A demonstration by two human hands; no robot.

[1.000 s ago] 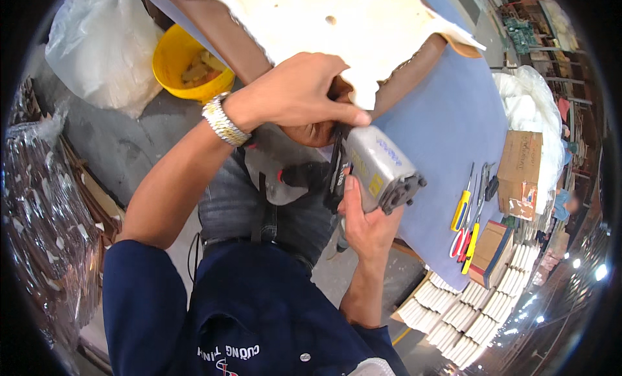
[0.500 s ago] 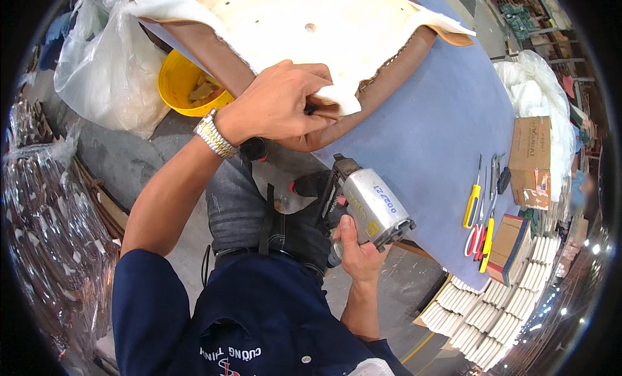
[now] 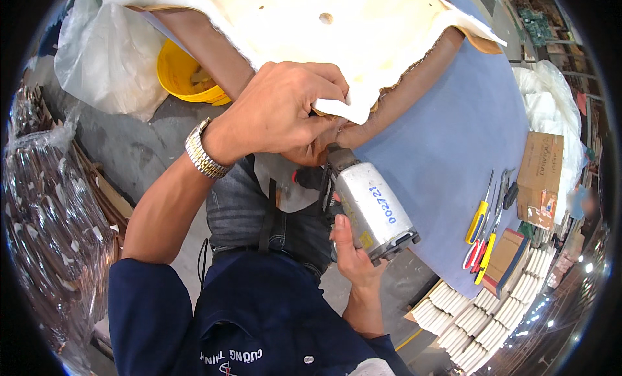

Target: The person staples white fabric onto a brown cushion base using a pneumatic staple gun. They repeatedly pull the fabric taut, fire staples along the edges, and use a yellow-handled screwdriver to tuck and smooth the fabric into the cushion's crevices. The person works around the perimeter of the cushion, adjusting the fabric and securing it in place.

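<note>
My left hand (image 3: 285, 110) is closed on the edge of a brown upholstery cover (image 3: 402, 110) with white padding, at the near corner of an upholstered seat panel (image 3: 363, 39). The panel has a pale board face with a hole in it. A metal watch sits on my left wrist. My right hand (image 3: 356, 256) is wrapped round the grip of a silver and black staple gun (image 3: 376, 201). Its nose is just below the panel's corner, close to my left fingers; whether it touches the cover I cannot tell.
The panel rests on a blue-grey table (image 3: 440, 155). At its right lie screwdrivers (image 3: 478, 220), other hand tools, a cardboard box (image 3: 540, 178) and a smaller box (image 3: 502, 259). Staple strips (image 3: 479, 317) fill the lower right. A yellow bucket (image 3: 175, 71) and plastic bag (image 3: 107, 58) stand left.
The staple gun has moved up, and its nose is now close to the panel's corner. My left hand still grips the cover edge, and the panel has shifted slightly right in view.
</note>
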